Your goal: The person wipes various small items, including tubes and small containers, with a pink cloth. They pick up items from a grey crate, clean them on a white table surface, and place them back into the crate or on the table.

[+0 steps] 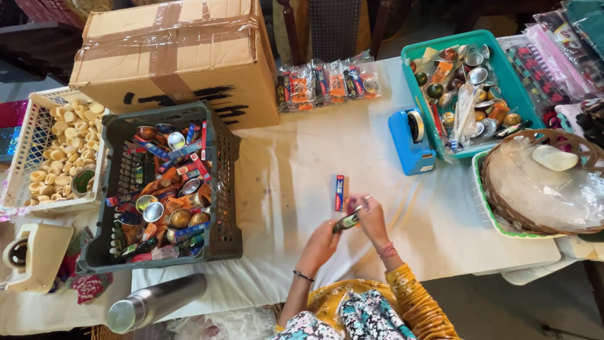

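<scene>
Left hand [319, 244] and right hand [371, 217] together over table [283, 189], near front edge, both pinching small packet [347, 221]. Packet dark, slim, glossy, with green and pale markings, tilted, held just above cloth. Red-blue stick [339, 192] lies flat just beyond hands. Blue tape dispenser [410, 143] toward right. Grey crate [165, 186] of mixed small goods at left edge. Cardboard box [176, 56] at back.
</scene>
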